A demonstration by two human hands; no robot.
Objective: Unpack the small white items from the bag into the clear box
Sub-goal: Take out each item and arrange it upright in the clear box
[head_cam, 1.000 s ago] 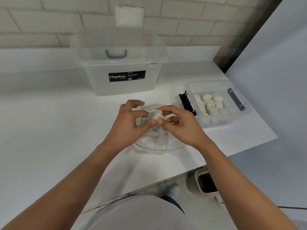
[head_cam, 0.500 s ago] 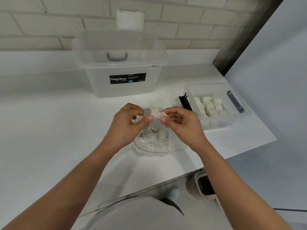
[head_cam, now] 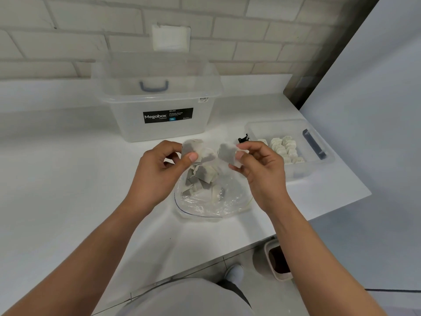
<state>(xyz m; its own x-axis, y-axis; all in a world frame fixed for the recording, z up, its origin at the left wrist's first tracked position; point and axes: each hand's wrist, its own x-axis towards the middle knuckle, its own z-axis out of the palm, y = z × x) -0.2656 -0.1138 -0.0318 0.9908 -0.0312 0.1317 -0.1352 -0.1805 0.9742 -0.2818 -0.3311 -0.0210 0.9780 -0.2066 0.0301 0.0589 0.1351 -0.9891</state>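
Runs plain white across the counter. Pale cream on the brick wall, with grey mortar lines and a white square patch. Colourless on the large box, apart from a black label with white lettering and a grey-blue handle. Colourless too on the clear box, with a dark blue handle and a black clasp. White on the small white items, grey on shaded faces. See-through on the bag, edged with a thin blue line. Beige on the bin, brown inside. Grey on the trousers.

Above the clear bag, the left hand pinches a white item. The right hand pinches another. The small clear box sits to the right.
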